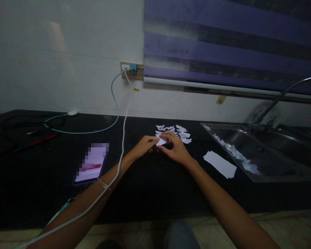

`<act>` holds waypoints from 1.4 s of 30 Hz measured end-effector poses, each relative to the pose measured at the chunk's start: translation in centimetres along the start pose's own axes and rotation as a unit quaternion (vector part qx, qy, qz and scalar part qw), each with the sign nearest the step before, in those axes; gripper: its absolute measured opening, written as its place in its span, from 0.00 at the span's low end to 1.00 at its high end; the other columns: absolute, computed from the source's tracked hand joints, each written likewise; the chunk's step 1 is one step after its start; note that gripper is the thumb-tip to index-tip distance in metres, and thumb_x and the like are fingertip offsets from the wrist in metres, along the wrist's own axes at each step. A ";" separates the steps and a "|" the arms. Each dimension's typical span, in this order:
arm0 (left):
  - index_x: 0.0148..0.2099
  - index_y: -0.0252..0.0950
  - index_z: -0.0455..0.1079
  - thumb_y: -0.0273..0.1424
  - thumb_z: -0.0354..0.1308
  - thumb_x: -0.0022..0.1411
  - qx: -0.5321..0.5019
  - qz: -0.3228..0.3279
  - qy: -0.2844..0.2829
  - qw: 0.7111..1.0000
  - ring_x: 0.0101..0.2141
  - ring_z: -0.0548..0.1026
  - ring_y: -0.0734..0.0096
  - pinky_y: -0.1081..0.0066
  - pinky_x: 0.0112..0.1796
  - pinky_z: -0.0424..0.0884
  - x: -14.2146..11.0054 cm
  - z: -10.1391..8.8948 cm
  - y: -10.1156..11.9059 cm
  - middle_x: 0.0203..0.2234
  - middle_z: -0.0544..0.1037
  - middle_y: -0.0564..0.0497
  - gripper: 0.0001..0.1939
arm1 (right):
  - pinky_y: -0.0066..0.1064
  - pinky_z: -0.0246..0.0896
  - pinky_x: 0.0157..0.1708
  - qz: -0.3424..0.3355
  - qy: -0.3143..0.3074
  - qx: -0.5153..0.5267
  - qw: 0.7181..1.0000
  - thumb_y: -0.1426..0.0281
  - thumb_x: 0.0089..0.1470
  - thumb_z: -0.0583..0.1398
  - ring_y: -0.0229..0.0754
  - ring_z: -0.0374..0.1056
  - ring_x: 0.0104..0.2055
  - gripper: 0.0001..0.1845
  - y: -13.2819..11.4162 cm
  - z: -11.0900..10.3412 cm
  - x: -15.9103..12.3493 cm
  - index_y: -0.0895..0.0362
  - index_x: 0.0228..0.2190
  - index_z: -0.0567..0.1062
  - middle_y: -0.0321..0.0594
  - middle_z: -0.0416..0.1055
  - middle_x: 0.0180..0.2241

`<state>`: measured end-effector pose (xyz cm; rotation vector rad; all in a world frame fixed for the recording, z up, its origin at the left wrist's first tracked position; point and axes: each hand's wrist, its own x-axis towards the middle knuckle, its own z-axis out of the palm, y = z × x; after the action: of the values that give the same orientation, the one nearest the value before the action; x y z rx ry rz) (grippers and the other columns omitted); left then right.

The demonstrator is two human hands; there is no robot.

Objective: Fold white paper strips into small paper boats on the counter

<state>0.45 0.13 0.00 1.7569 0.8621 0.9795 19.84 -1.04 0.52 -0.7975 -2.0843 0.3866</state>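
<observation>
Over the dark countertop, my left hand [144, 145] and my right hand [178, 148] meet at a small folded piece of white paper [161, 141]. The left thumb and fingers pinch its left end. My right hand curves over its other side, thumb below and fingers above. Just behind the hands, several small folded paper boats [186, 135] stand in rows, partly hidden by my right fingers. To the right of my right forearm lies a stack of white paper slips [219, 164], loosely fanned.
A lit phone [92, 162] lies left of my left forearm. A white cable [123, 138] runs from the wall socket [138, 72] across that forearm. White paper pieces [234, 152] line the left rim of the metal sink [274, 178]. A red pen-like stick [43, 139] lies far left.
</observation>
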 end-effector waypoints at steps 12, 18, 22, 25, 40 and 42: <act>0.30 0.31 0.72 0.44 0.54 0.62 -0.035 -0.045 -0.020 0.998 0.16 0.64 0.81 0.79 0.18 0.57 0.3 0.3 -0.5 0.20 0.74 0.52 0.21 | 0.50 0.58 0.59 -0.021 -0.010 -0.043 0.999 0.66 0.54 0.64 0.49 0.64 0.59 0.26 0.9 -0.1 -0.3 0.51 0.55 0.69 0.46 0.69 0.56; 0.30 0.29 0.74 0.43 0.56 0.61 -0.052 -0.031 -0.044 0.997 0.20 0.69 0.78 0.79 0.19 0.58 0.7 0.0 -1.1 0.22 0.76 0.48 0.20 | 0.48 0.57 0.60 -0.052 -0.016 -0.082 0.995 0.67 0.60 0.59 0.48 0.61 0.62 0.13 0.4 -0.5 -0.1 0.52 0.47 0.74 0.46 0.64 0.60; 0.33 0.29 0.75 0.43 0.57 0.61 -0.074 -0.030 -0.065 0.995 0.21 0.72 0.76 0.78 0.19 0.58 0.8 0.1 -1.3 0.25 0.78 0.46 0.20 | 0.45 0.60 0.58 -0.080 -0.015 -0.079 0.994 0.70 0.62 0.57 0.46 0.64 0.59 0.09 0.3 -0.6 0.0 0.53 0.42 0.76 0.45 0.68 0.56; 0.35 0.29 0.74 0.46 0.55 0.62 -0.087 -0.028 -0.068 0.993 0.21 0.72 0.76 0.78 0.20 0.59 0.5 0.3 -0.9 0.25 0.78 0.46 0.22 | 0.45 0.61 0.57 -0.084 0.003 -0.063 0.994 0.72 0.63 0.55 0.46 0.67 0.56 0.08 0.5 -0.5 0.1 0.54 0.41 0.74 0.46 0.71 0.52; 0.42 0.33 0.72 0.38 0.40 0.72 0.235 0.043 0.011 0.971 0.25 0.73 0.71 0.73 0.31 0.66 -0.4 0.9 -0.1 0.24 0.75 0.50 0.21 | 0.39 0.63 0.45 -0.029 -0.025 -0.034 0.999 0.70 0.66 0.49 0.46 0.69 0.43 0.09 -0.2 -0.1 0.4 0.56 0.41 0.68 0.46 0.72 0.39; 0.43 0.33 0.72 0.36 0.40 0.72 0.275 0.061 0.026 0.959 0.27 0.73 0.70 0.72 0.31 0.66 -0.4 0.8 -0.2 0.26 0.76 0.48 0.20 | 0.39 0.63 0.44 -0.028 -0.029 -0.034 0.999 0.70 0.66 0.49 0.46 0.69 0.42 0.09 -0.3 -0.1 0.5 0.56 0.42 0.68 0.46 0.72 0.39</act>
<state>0.95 -0.47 -0.54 2.2829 1.1493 0.9238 19.61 -0.95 1.04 -0.7751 -2.1780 0.3126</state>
